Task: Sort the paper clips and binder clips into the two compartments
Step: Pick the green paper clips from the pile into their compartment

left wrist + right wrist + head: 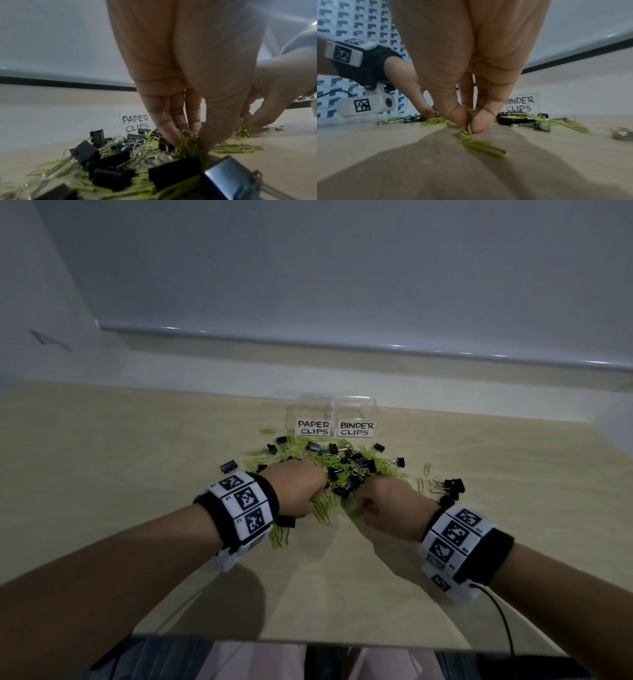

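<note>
A heap of green paper clips [317, 460] mixed with black binder clips [356, 462] lies on the wooden table in front of two clear compartments, one labelled PAPER CLIPS [313, 416], the other BINDER CLIPS [356, 416]. My left hand [298, 491] reaches down into the near left of the heap and pinches a bunch of green paper clips [187, 146] between thumb and fingers. My right hand [383, 505] at the near right pinches a few green paper clips [467, 129] against the table.
A small cluster of binder clips [448, 486] lies to the right of the heap, and one binder clip [228, 465] sits alone to the left. More paper clips [279, 537] lie under my left wrist. A wall ledge [342, 340] runs behind the compartments.
</note>
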The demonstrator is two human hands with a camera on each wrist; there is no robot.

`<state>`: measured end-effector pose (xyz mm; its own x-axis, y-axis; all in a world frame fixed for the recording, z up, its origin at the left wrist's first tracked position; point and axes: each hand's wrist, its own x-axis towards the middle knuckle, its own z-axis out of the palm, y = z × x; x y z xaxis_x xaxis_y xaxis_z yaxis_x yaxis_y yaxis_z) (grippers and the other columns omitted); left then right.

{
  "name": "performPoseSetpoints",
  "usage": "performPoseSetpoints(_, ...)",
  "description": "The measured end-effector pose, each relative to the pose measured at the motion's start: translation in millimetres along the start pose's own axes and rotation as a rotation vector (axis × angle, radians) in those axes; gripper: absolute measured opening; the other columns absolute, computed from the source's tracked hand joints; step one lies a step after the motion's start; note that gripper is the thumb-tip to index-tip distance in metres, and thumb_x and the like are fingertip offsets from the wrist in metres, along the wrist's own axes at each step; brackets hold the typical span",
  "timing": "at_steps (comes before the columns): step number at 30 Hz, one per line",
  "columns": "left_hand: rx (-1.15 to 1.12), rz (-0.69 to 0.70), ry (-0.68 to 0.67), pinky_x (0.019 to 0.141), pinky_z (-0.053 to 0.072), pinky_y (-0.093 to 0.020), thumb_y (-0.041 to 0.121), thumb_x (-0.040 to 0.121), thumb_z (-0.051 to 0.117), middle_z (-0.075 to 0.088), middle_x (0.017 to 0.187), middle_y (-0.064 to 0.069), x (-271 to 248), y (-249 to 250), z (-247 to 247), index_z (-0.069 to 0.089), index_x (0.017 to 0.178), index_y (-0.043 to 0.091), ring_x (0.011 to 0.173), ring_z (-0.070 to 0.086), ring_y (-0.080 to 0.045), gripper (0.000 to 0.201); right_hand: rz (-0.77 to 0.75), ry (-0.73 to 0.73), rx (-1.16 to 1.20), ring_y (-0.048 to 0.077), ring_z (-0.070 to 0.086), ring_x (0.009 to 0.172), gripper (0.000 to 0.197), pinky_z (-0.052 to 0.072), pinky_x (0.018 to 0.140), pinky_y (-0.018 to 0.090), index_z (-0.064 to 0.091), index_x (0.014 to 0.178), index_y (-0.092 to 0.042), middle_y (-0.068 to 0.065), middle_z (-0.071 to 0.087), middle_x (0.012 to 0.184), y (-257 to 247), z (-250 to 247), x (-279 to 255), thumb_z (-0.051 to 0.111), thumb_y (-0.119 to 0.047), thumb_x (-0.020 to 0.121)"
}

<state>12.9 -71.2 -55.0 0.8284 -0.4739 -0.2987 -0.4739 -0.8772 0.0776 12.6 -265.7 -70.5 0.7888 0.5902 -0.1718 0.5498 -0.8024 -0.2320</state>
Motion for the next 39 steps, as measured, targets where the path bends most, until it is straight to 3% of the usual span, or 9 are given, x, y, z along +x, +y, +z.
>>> performPoseSetpoints(3, -0.213, 0.008, 0.035, 0.056, 0.043, -0.025, 0.008, 0.081, 0.060, 0.059, 0.073, -0.003, -1, -8, -2, 0.064, 0.081, 0.013, 0.063, 0.052, -0.017, 0.006, -0.017, 0.020, 0.098, 0.024, 0.061, 0.070, 0.007, 0.041, 0.057, 0.020, 0.066, 0.074, -0.004, 0.011, 0.068, 0.077, 5, -2, 0, 0.060, -0.006, 0.074)
performPoseSetpoints(7, -0.552, -0.014, 0.114, 0.074, 0.054, -0.022, 0.019, 0.083, 0.071, 0.066, 0.084, 0.006, -2, -31, -9, 0.069, 0.093, 0.015, 0.074, 0.060, -0.005, 0.011, 0.097, -0.016, 0.427, -0.001, 0.057, 0.054, 0.006, 0.046, 0.056, 0.014, 0.073, 0.071, -0.014, -0.011, 0.066, 0.062, 16, -17, 4, 0.074, -0.010, 0.075)
performPoseSetpoints(12, -0.778, -0.090, 0.299, 0.062, 0.050, -0.014, 0.018, 0.084, 0.070, 0.068, 0.086, 0.002, 14, -61, -37, 0.068, 0.095, 0.009, 0.069, 0.063, -0.005, 0.014, 0.155, 0.084, 0.646, 0.006, 0.065, 0.056, 0.007, 0.056, 0.061, 0.018, 0.072, 0.080, 0.001, -0.003, 0.071, 0.064, 18, -62, 34, 0.073, -0.006, 0.078)
performPoseSetpoints(19, -0.901, -0.319, 0.623, 0.073, 0.060, -0.031, 0.010, 0.081, 0.073, 0.071, 0.089, -0.011, 76, -87, -71, 0.068, 0.090, 0.005, 0.072, 0.069, -0.019, 0.012, 0.249, 0.335, 0.527, 0.017, 0.071, 0.067, 0.005, 0.060, 0.066, 0.026, 0.071, 0.075, -0.002, 0.011, 0.073, 0.074, 14, -107, 126, 0.072, -0.006, 0.079)
performPoseSetpoints(22, -0.691, -0.370, 0.593, 0.084, 0.056, -0.034, 0.013, 0.080, 0.074, 0.073, 0.094, -0.012, 95, -85, -70, 0.072, 0.089, 0.006, 0.086, 0.069, -0.025, 0.011, 0.303, 0.334, 0.332, 0.019, 0.072, 0.075, 0.007, 0.061, 0.073, 0.033, 0.074, 0.081, -0.002, 0.012, 0.074, 0.081, 4, -100, 156, 0.069, -0.006, 0.079)
performPoseSetpoints(27, -0.488, -0.334, 0.557, 0.089, 0.050, -0.031, 0.015, 0.081, 0.074, 0.069, 0.105, -0.009, 85, -80, -65, 0.071, 0.099, 0.006, 0.097, 0.064, -0.024, 0.020, 0.191, 0.311, 0.103, 0.020, 0.066, 0.093, 0.018, 0.053, 0.085, 0.026, 0.074, 0.097, -0.009, 0.008, 0.072, 0.101, -1, -87, 149, 0.070, -0.010, 0.079)
performPoseSetpoints(30, -0.456, -0.204, 0.465, 0.075, 0.048, -0.022, 0.013, 0.082, 0.072, 0.070, 0.094, -0.002, 49, -66, -55, 0.071, 0.094, 0.011, 0.083, 0.064, -0.014, 0.012, 0.024, 0.218, 0.121, 0.014, 0.066, 0.080, 0.019, 0.053, 0.079, 0.023, 0.075, 0.093, -0.012, 0.003, 0.073, 0.094, -6, -78, 106, 0.065, -0.003, 0.080)
performPoseSetpoints(34, -0.346, -0.082, 0.140, 0.062, 0.045, -0.019, 0.020, 0.082, 0.072, 0.063, 0.078, 0.010, 15, -40, -21, 0.070, 0.090, 0.016, 0.073, 0.061, -0.008, 0.010, -0.121, -0.033, -0.024, 0.017, 0.064, 0.079, 0.016, 0.051, 0.073, 0.025, 0.074, 0.088, -0.013, 0.003, 0.071, 0.088, -13, -47, 55, 0.062, -0.007, 0.079)
performPoseSetpoints(39, -0.206, -0.100, 0.135, 0.050, 0.031, -0.020, 0.029, 0.078, 0.075, 0.055, 0.072, 0.006, 14, -25, 1, 0.062, 0.083, 0.016, 0.068, 0.051, -0.013, 0.019, -0.081, -0.035, -0.109, 0.019, 0.056, 0.084, 0.017, 0.045, 0.069, 0.029, 0.067, 0.095, -0.017, -0.003, 0.053, 0.087, -7, -18, 42, 0.065, -0.017, 0.078)
